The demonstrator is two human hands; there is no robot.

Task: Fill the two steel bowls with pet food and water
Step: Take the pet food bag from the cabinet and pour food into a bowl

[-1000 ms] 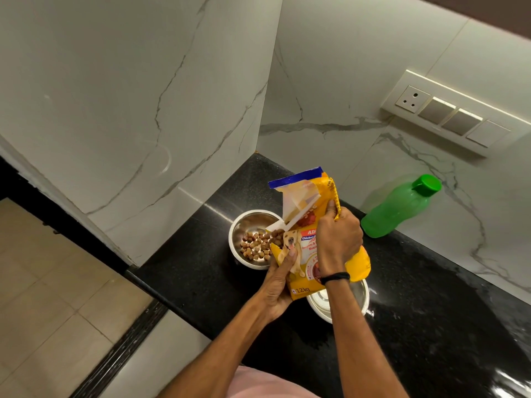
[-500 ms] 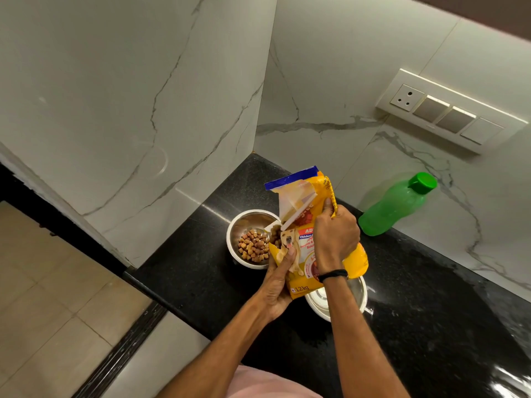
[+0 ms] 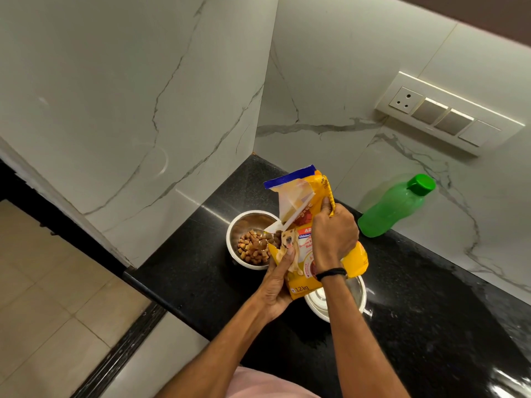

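Yellow pet food bag (image 3: 301,242) tilts over the far steel bowl (image 3: 248,222) on a black stone bench (image 3: 431,297), its torn mouth low above the rim. Brown kibble (image 3: 254,249) is heaped in the bowl and a few pieces show at the opening. The left hand (image 3: 277,285) cups the bag's lower corner, fingers curled behind it and thumb pressed on the printed front. The right hand (image 3: 334,237), a black wristband (image 3: 333,273) at the wrist, is clenched round the bag's upper edge. Both hands grasp the bag and nothing else. The near steel bowl (image 3: 317,304), partly hidden beneath the bag and the right forearm, looks empty. A green bottle (image 3: 393,209) with its cap on sits at the back of the bench by the marble wall (image 3: 359,156). The pour appears to be midway: the far bowl is only partly filled and the water step is not yet begun. To finish cleanly, the bag's mouth should hang close over the bowl's centre while the left hand raises the base little by little, so the kibble slides rather than rushes. The right hand can pinch the opening narrower to steer the stream. Righting the bag before carrying it off should keep stray pieces out of the near bowl, likely meant for water.
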